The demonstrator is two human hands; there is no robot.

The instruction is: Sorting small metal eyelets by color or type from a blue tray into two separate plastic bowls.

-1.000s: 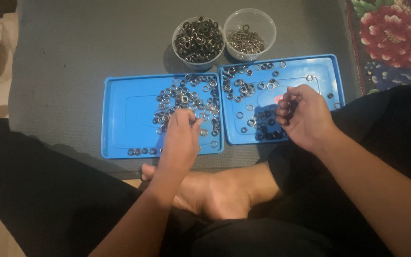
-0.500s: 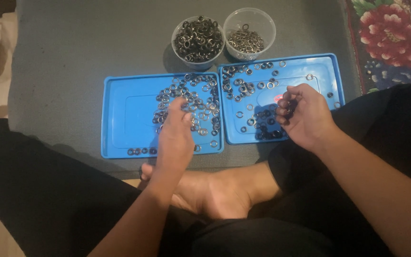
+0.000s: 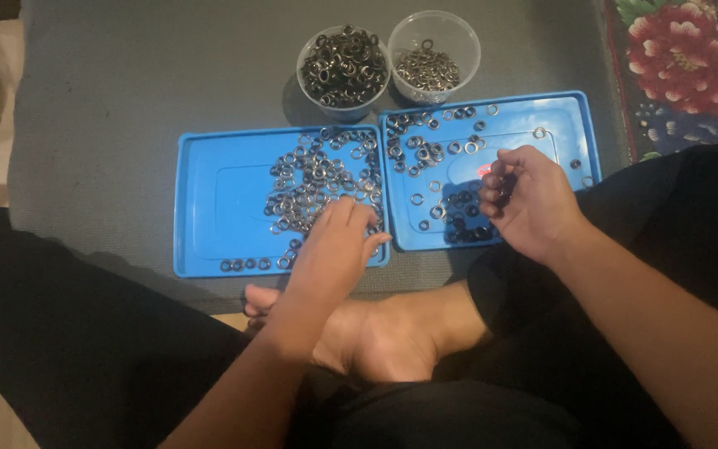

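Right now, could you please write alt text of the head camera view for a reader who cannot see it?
A seated person's left hand reaches into small metal rings on a left blue tray, while the curled right hand hovers over a right blue tray. Two clear cups of rings stand behind, on a grey mat.

A home floor, grey mat [image 3: 126, 100], floral rug [image 3: 683, 75], person seated cross-legged, barefoot [image 3: 376, 333], sorting trays [image 3: 209, 208].

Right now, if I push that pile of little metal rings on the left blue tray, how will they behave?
The metal rings lie flat, so they would probably slide and scatter rather than roll. The blue tray looks smooth, likely slippery. Its raised rim should contain them.
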